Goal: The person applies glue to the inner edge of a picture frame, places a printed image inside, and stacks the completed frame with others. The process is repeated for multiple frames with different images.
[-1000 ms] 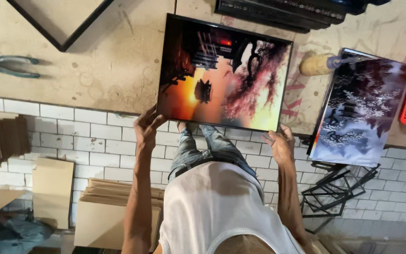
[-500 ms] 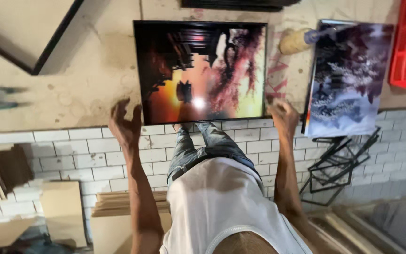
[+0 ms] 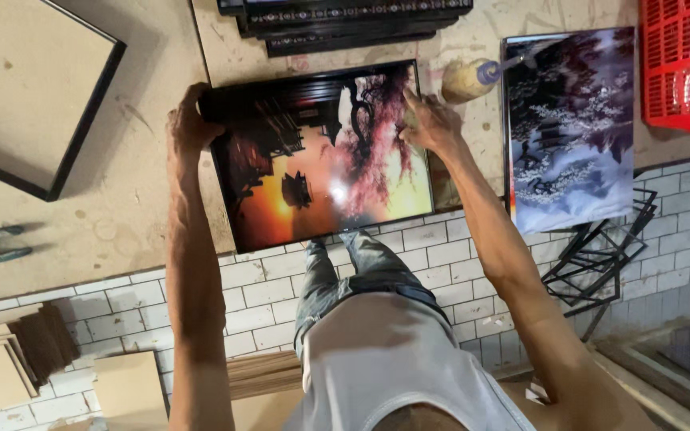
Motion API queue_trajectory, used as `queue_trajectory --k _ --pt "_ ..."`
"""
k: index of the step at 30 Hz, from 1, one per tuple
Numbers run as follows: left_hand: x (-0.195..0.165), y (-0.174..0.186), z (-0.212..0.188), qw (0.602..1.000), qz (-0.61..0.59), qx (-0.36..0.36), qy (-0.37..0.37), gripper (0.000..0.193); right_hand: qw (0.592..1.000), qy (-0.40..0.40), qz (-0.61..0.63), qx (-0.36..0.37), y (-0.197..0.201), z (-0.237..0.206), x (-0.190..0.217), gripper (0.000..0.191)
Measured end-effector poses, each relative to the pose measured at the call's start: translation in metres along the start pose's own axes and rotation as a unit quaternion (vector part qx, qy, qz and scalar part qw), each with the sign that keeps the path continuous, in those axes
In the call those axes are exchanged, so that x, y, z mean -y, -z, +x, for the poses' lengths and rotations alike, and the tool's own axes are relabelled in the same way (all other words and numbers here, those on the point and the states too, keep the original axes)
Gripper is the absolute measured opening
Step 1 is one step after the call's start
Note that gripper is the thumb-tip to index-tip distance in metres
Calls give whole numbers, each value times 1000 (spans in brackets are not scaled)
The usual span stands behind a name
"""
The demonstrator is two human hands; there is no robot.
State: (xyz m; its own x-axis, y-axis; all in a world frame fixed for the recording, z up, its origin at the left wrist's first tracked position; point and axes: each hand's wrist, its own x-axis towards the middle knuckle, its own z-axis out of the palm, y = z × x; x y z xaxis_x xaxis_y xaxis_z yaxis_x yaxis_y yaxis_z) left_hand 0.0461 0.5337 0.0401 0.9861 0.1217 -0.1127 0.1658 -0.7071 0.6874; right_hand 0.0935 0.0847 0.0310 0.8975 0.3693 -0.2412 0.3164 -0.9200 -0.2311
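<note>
Hands frame a glossy rectangular sunset print with dark trees and pink blossom [image 3: 325,156], which lies flat on the pale, scuffed wooden workbench [image 3: 121,215], its near edge just over the bench lip. We see the left hand [image 3: 189,124] curled around the print's far left corner, gripping it — the right hand [image 3: 431,124] rests on the print's right edge, fingers spread flat. Right of the print lies a blue-and-white glossy landscape print [image 3: 573,128]; between them, a tan glue bottle with a blue nozzle [image 3: 469,78]. Beyond the print sits a stack of black frame mouldings [image 3: 345,20]; far right, a red plastic crate [image 3: 684,68].
</note>
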Motion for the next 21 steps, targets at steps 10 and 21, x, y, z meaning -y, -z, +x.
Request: queue_trajectory --k 10,21 --pt "-17 -26 -23 938 229 -244 -87 93 986 109 -13 -127 5 40 56 129" --pt "-70 -172 -160 960 143 25 -240 156 989 134 -43 -49 4 81 144 125"
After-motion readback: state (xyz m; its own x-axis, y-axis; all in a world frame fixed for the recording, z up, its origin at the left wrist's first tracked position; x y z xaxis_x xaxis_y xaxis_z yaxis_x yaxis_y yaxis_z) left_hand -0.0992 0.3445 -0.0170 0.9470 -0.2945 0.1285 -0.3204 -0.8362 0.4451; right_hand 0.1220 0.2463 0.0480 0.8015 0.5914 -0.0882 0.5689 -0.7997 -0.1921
